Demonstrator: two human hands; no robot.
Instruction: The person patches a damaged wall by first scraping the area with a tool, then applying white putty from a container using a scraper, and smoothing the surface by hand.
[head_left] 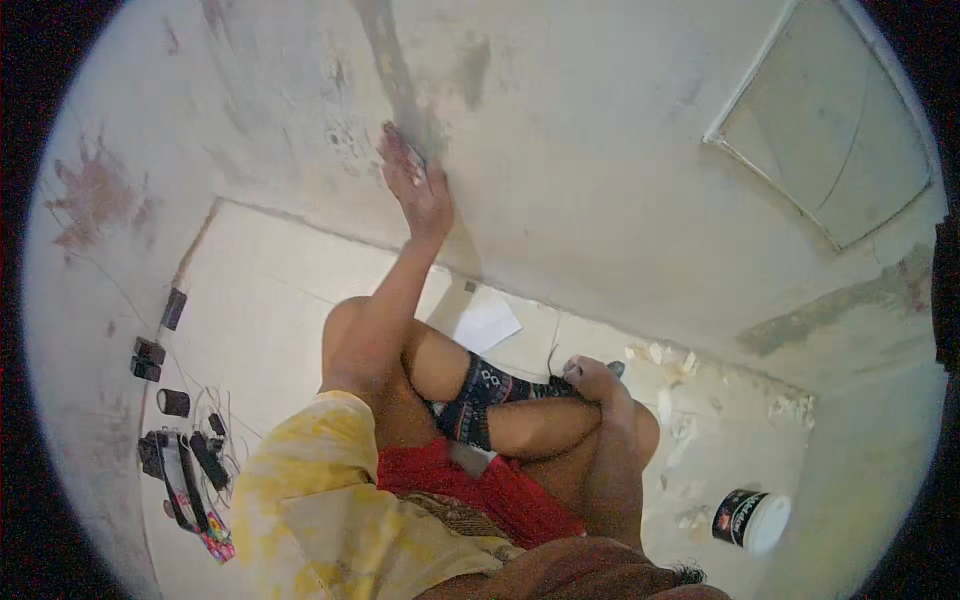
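My left hand (424,200) reaches up against the stained wall (560,150), its fingers stretched along the surface. A small pale and reddish piece shows between the thumb and fingers; its kind cannot be made out. My right hand (597,382) rests by my bent knee, fingers curled, near the dark patterned sock (500,385) on my foot. Something small and grey shows beside those fingers, too unclear to name. A white sheet of paper (487,325) lies on the floor between my legs and the wall.
A white bucket (768,524) with a dark label lies on its side at the right. Pale flakes (675,358) litter the floor along the wall. Cables, black devices (207,460) and a strap gather at the left. A framed square panel (830,130) is set in the wall.
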